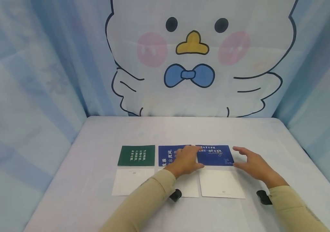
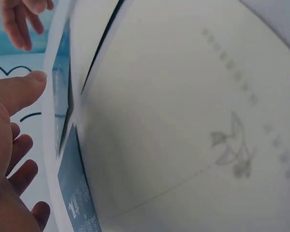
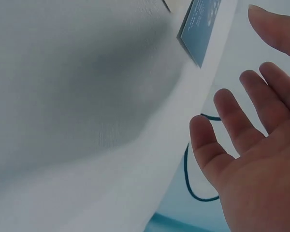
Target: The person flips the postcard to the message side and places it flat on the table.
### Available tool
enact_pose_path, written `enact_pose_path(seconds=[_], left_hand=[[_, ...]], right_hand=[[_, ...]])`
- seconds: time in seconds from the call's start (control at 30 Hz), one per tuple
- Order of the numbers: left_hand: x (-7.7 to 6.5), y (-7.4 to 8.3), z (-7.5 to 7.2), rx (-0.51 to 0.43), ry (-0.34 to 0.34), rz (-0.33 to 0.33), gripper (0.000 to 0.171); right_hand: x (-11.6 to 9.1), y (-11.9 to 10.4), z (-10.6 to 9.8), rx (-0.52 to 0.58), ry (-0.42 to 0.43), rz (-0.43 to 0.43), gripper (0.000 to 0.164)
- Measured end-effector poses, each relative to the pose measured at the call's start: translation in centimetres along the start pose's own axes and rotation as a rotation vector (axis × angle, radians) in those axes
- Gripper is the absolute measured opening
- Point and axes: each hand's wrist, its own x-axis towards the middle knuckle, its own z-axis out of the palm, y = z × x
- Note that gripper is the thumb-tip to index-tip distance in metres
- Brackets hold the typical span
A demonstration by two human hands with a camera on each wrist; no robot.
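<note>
Both hands flank a dark blue card (image 1: 217,158) with white lettering, in the right of the back row. My left hand (image 1: 184,162) reaches over a second blue card (image 1: 165,154), partly hiding it, with its fingers by the first card's left edge. Off that card's right edge my right hand (image 1: 256,166) is held with fingers spread and thumb apart. Neither hand holds anything; whether the fingertips touch the card I cannot tell. In the left wrist view the left hand (image 2: 7,145) has loosely bent fingers. The right wrist view shows the right palm (image 3: 266,150) with nothing in it.
A green card (image 1: 135,156) lies at the left of the back row. In front are white cards: one at left (image 1: 130,183), one partly under the left forearm (image 1: 192,187), one at right (image 1: 222,184). Behind the white table (image 1: 101,135) hangs a cartoon-printed curtain (image 1: 191,100).
</note>
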Motion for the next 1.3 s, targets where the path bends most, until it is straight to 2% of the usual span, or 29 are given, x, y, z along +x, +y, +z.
enact_pose_path(seconds=[0.17, 0.37, 0.8, 1.0, 1.3], left_hand=[[0.3, -0.6, 1.1, 0.068, 0.010, -0.020, 0.074], [0.6, -0.7, 1.7, 0.082, 0.006, -0.032, 0.074], [1.2, -0.8, 1.7, 0.134, -0.040, -0.008, 0.068], [1.6, -0.8, 1.4, 0.116, -0.039, 0.011, 0.065], [2.0, -0.8, 0.9, 0.082, -0.064, 0.019, 0.057]], right_hand=[[2.1, -0.4, 0.9, 0.034, -0.074, -0.013, 0.069], [3.0, -0.3, 1.5, 0.041, -0.110, -0.006, 0.071], [3.4, 0.2, 2.3, -0.010, -0.110, -0.002, 0.069], [3.4, 0.5, 2.1, -0.007, -0.117, -0.012, 0.075], [3.1, 0.5, 1.0, 0.018, -0.108, -0.012, 0.070]])
